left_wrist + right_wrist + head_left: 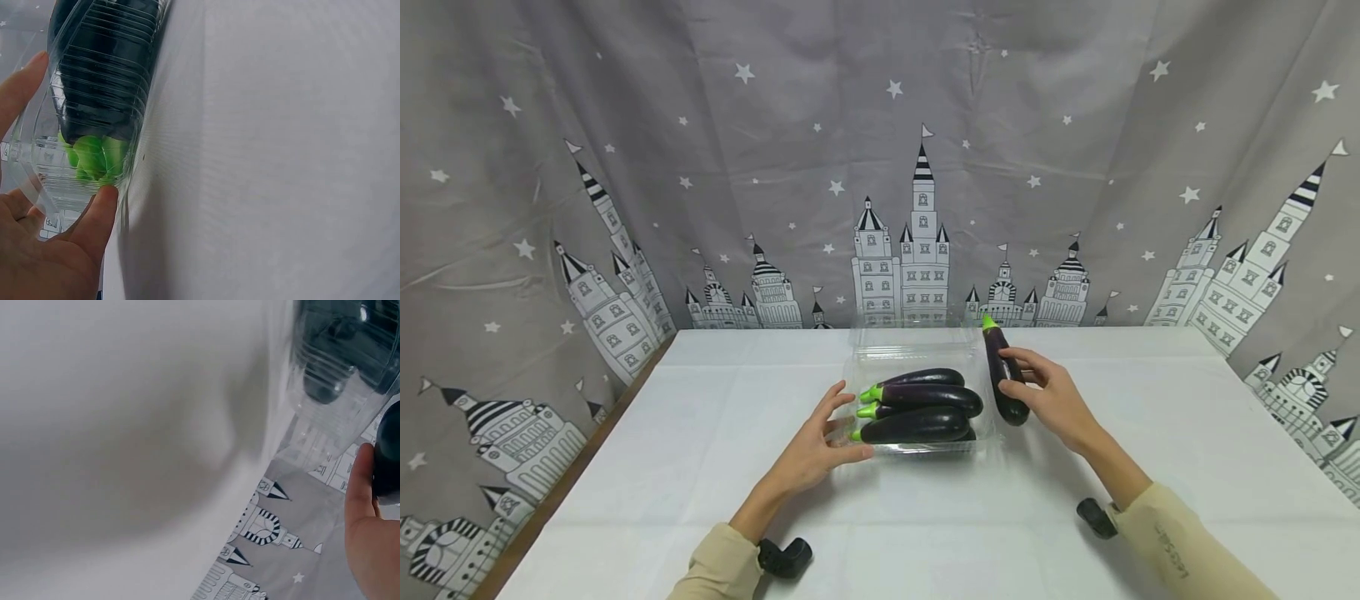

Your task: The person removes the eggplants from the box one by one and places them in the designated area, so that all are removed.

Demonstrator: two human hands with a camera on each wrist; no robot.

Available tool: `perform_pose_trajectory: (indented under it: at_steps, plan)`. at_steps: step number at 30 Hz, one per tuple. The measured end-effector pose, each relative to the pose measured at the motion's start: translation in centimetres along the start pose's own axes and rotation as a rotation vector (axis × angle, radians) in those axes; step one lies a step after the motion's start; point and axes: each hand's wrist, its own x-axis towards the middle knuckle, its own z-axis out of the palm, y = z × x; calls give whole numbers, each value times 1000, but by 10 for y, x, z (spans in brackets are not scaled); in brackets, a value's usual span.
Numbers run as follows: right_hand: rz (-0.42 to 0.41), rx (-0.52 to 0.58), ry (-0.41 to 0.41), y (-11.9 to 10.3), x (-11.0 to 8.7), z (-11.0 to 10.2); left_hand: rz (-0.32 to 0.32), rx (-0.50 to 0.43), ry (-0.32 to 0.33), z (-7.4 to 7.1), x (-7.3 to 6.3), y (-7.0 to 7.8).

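In the head view, a clear plastic clamshell box [857, 367] stands on the table with its lid raised at the back. Several dark purple eggplants [925, 425] with green stem ends lie in it, stems to the left. My left hand [812, 442] is at the box's left end, fingers spread; the left wrist view has its thumb [97, 225] touching the plastic beside the stems. Just right of the box, my right hand [1048, 396] holds another eggplant [1000, 375] between thumb and fingers, green end pointing away. The right wrist view shows only part of this eggplant [389, 462].
A white cloth [700, 450] covers the table. Behind it hangs a grey curtain [790, 158] printed with castles and stars. Black devices sit at both wrists, the left one [785, 557] and the right one [1096, 517].
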Motion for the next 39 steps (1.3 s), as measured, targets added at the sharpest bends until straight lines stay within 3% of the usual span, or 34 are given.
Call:
perform_pose_trajectory:
  at_steps: [10,20,39]
  plan:
    - [75,-53,-13,11,-6,-10,-7,-4,4,0,0,1]
    - [205,-158,-52,25,-10,-14,1,-3,1,0,0,0]
    - [242,-257,-138,31,-11,-15,6,-11,-9,-1,0,-1]
